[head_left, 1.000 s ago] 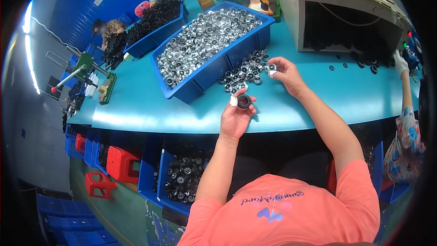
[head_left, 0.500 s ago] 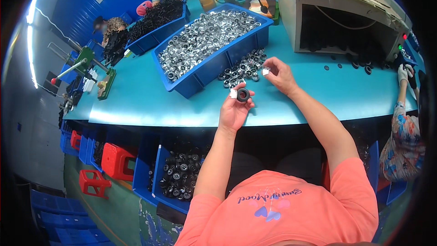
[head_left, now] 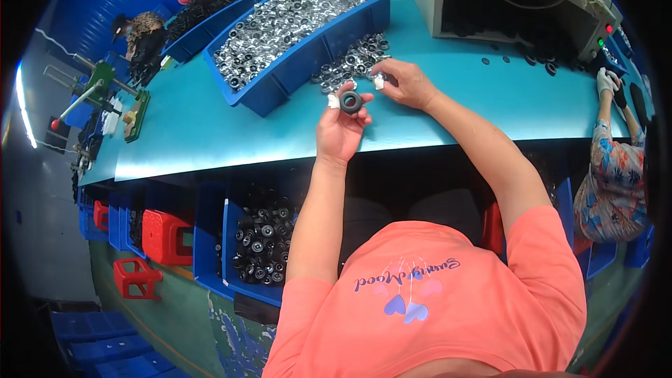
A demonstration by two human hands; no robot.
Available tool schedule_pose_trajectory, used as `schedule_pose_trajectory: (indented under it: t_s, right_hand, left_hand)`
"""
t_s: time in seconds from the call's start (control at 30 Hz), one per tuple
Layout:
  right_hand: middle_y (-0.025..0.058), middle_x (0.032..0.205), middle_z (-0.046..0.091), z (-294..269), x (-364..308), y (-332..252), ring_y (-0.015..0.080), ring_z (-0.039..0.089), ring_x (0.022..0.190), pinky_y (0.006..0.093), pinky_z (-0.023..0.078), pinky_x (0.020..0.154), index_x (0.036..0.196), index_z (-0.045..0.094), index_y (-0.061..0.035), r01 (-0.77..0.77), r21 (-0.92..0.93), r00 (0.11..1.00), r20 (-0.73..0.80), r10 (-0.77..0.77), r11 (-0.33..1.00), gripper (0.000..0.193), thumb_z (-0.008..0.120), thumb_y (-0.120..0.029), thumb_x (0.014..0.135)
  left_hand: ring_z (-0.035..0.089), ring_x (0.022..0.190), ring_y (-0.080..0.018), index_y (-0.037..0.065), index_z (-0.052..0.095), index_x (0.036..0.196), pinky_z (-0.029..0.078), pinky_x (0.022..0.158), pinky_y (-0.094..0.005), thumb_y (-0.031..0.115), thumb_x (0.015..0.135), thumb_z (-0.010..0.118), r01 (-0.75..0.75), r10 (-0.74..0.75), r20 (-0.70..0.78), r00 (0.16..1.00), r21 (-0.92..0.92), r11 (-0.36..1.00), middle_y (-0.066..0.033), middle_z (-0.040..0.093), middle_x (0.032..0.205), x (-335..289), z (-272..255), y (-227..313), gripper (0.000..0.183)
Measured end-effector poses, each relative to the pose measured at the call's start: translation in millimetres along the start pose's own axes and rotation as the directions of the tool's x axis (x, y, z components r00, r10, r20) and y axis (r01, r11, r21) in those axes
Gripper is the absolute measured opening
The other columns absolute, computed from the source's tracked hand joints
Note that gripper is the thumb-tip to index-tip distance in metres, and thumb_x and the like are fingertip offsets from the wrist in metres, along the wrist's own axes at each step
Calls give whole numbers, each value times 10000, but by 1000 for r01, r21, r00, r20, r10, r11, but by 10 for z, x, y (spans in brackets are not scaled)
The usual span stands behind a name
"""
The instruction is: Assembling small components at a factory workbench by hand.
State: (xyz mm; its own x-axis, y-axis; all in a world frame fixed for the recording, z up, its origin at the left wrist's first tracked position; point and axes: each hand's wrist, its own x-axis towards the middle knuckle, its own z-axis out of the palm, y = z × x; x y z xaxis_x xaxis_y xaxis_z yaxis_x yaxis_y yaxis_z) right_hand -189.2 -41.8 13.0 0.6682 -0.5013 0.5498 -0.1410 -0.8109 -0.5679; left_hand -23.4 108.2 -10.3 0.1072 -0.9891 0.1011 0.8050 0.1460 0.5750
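Observation:
My left hand is closed around a black ring, apparently a small rubber tyre, with its hole facing up toward me. White wrapping covers the tip of that thumb. Just right of it and slightly farther away, my right hand is in a pinch, white wrapping on its thumb too. Whatever sits between those fingertips is too small and hidden to name. Beyond both hands lies a loose heap of shiny silver and black wheel hubs. Behind the heap, a long blue bin is filled with more of them.
A boxy machine stands at the back right, black rings scattered before it. A green hand press is at the left. Below the table edge, a blue crate holds black wheels. Red stools stand left. Co-workers are at the right and far left.
The view has tilted, so the table sits higher in it. My right hand has come closer to the ring in my left hand, which keeps its hold.

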Motion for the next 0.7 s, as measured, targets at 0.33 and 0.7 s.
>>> schedule_pose_trajectory:
  t_s: [0.33, 0.7]
  right_hand:
    - [81, 947, 601, 13, 22, -24, 223, 646, 771, 340, 543, 701, 1069, 674, -87, 26, -24, 1000, -10, -26, 999, 260, 707, -70, 811]
    - [84, 993, 597, 31, 56, 45, 225, 638, 780, 329, 544, 688, 1045, 674, -74, 30, -11, 999, -11, -30, 999, 279, 677, -13, 773]
  left_hand:
    - [596, 881, -176, 80, 538, 1373, 521, 821, -348, 261, 1023, 612, -74, 75, -3, 997, 115, 991, -159, 646, 1159, 19, 4, -21, 400]
    - [550, 896, -80, 39, 688, 1198, 497, 782, -243, -17, 761, 842, -98, 348, -58, 936, 905, 414, 11, 584, 1079, 0, 352, -200, 466]
